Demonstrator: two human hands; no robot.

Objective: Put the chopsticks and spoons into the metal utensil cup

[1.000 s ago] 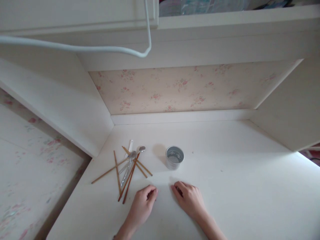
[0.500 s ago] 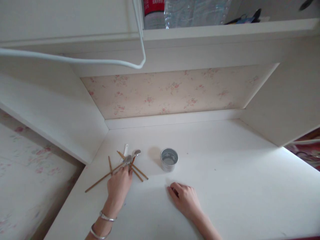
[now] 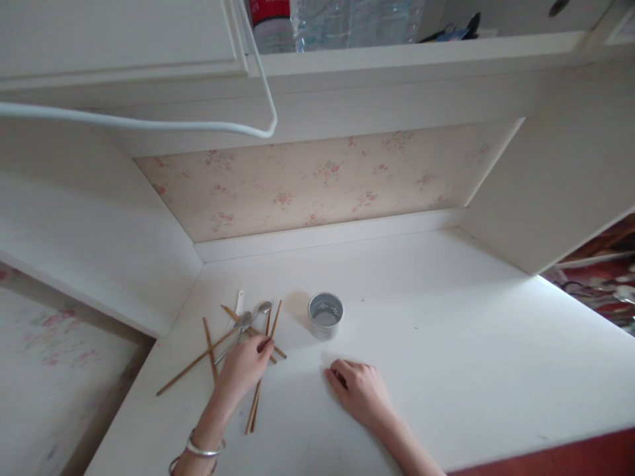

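My left hand [image 3: 247,362] pinches a pair of wooden chopsticks [image 3: 253,413] between thumb and fingers; they slant past both sides of the hand. Under and around it lies a loose pile on the white counter. In the pile are two metal spoons, one with its bowl [image 3: 264,307] beside the chopstick tips, more wooden chopsticks [image 3: 181,375], and a white-handled utensil [image 3: 240,301] whose far part is hidden. A perforated metal cup [image 3: 325,327] stands upright right of the pile, its visible inside bare. My right hand [image 3: 360,391] rests curled closed on the counter in front of the cup, nothing visible in it.
The white counter [image 3: 446,370] runs between side panels, with a floral wall panel [image 3: 317,182] behind. A white bent rod or cable [image 3: 173,124] hangs across the upper left. Above, a shelf [image 3: 397,56] holds clear plastic bottles [image 3: 357,23].
My left hand has shifted slightly right and towards me, and a pair of chopsticks now shows in its grip, apart from the spoons. The right hand stays put; the view has shifted.
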